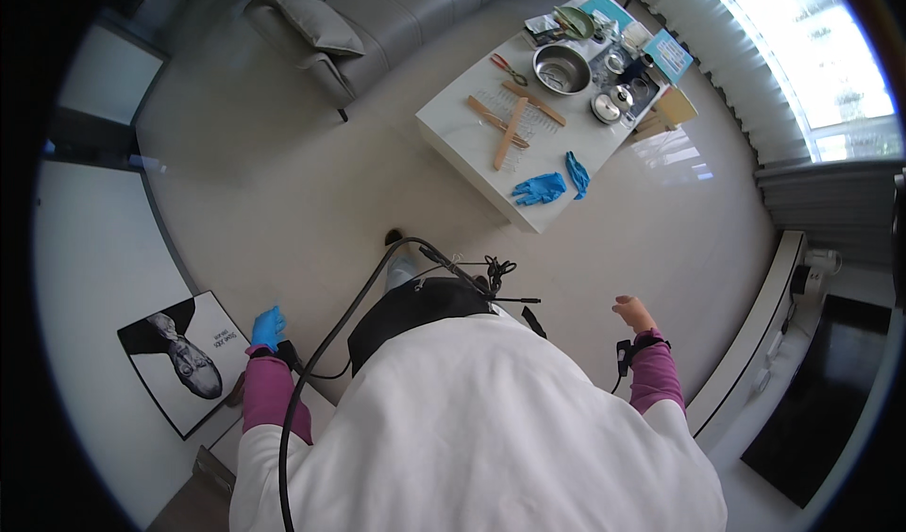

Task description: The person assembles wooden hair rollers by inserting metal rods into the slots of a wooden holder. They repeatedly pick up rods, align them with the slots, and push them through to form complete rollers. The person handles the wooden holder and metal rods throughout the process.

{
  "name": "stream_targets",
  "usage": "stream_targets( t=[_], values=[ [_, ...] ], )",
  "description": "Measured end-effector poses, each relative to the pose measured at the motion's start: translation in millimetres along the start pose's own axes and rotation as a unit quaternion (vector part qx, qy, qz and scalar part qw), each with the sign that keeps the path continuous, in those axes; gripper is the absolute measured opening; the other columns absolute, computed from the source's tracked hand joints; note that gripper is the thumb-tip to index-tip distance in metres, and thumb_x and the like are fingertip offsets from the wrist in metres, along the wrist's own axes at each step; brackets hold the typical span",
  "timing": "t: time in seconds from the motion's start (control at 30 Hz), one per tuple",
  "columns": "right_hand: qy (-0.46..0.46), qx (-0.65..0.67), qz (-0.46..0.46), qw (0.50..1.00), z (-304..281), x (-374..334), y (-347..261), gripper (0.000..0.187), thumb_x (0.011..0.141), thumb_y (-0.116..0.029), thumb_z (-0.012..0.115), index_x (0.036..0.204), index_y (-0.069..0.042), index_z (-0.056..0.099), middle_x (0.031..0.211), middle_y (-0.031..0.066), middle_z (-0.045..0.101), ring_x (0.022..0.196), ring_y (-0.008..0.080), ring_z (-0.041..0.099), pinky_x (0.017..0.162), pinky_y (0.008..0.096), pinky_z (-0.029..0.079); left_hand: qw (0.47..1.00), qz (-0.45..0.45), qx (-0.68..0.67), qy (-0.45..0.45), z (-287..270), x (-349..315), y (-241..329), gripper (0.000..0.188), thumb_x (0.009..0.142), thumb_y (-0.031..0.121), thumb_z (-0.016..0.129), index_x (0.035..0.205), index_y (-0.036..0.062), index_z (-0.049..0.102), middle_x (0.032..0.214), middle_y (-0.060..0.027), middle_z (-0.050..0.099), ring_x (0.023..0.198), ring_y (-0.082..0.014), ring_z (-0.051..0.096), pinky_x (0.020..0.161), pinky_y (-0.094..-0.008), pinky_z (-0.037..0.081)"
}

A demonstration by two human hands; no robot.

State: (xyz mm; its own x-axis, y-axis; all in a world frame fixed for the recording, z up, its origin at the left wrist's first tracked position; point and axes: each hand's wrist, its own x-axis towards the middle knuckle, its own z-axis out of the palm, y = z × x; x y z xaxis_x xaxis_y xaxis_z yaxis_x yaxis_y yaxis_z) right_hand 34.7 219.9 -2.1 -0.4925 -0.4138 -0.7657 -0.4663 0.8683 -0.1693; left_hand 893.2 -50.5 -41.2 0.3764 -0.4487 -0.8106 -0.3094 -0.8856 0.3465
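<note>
My left hand wears a blue glove and hangs beside my body, near a framed black-and-white picture. Its fingers are curled with nothing visible in them. My right hand is bare and held out to the right, its fingers loosely closed on nothing. Both hands are well apart from the white table ahead. At its near corner lie a blue glove and a second crumpled blue glove. Flat wooden strips lie crossed behind them.
A steel pot, red-handled tool, green dish and lidded steel containers crowd the table's far part. A grey sofa stands far left, a low cabinet at right. A black cable loops before my body.
</note>
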Motion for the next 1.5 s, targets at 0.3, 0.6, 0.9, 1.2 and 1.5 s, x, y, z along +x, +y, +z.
stream_targets(
  t=[0.3,0.6,0.9,1.2,1.5],
  values=[
    [-0.020,0.008,0.025,0.999,3,6,-159,0.046,0.078,-0.022,0.062,0.120,-0.003,0.059,0.090,0.0092,0.066,0.081,0.0207,0.063,0.065,0.0330,0.050,0.991,0.020,-0.130,-0.002,-51,71,3,0.034,0.094,0.034,0.049,0.099,0.0067,0.067,0.081,-0.0045,0.060,0.069,-0.0150,0.056,0.059,-0.0280,0.046],
    [0.026,-0.110,-0.072,0.991,22,-22,-266,0.045,0.079,-0.021,0.061,0.121,-0.004,0.058,0.099,0.0116,0.065,0.093,0.0237,0.065,0.073,0.0377,0.053,0.996,0.070,-0.044,-0.037,-117,81,140,0.035,0.095,0.038,0.048,0.100,0.0104,0.069,0.067,0.0008,0.053,0.058,-0.0100,0.048,0.049,-0.0241,0.040],
    [-0.085,0.118,0.106,0.984,33,-42,-305,0.043,0.080,-0.019,0.060,0.120,-0.004,0.059,0.105,0.0123,0.065,0.095,0.0235,0.065,0.075,0.0376,0.053,0.965,0.172,0.058,-0.191,-56,110,294,0.050,0.090,0.037,0.056,0.133,0.0129,0.049,0.121,-0.0077,0.060,0.111,-0.0195,0.057,0.094,-0.0352,0.041],
    [-0.077,0.277,0.011,0.958,33,127,-385,0.034,0.080,-0.016,0.059,0.111,-0.002,0.063,0.082,0.0067,0.066,0.072,0.0179,0.065,0.057,0.0294,0.052,0.934,0.227,0.165,-0.222,8,74,475,0.039,0.095,0.031,0.050,0.128,0.0112,0.054,0.116,-0.0072,0.062,0.103,-0.0166,0.059,0.087,-0.0319,0.045],
    [-0.155,0.660,0.036,0.734,33,267,-512,0.030,0.086,-0.006,0.056,0.115,0.002,0.052,0.100,0.0121,0.060,0.088,0.0244,0.064,0.072,0.0325,0.055,0.937,0.176,0.225,-0.202,55,48,582,0.041,0.094,0.033,0.052,0.128,0.0098,0.054,0.112,-0.0076,0.063,0.102,-0.0170,0.059,0.087,-0.0313,0.046]
  ],
)
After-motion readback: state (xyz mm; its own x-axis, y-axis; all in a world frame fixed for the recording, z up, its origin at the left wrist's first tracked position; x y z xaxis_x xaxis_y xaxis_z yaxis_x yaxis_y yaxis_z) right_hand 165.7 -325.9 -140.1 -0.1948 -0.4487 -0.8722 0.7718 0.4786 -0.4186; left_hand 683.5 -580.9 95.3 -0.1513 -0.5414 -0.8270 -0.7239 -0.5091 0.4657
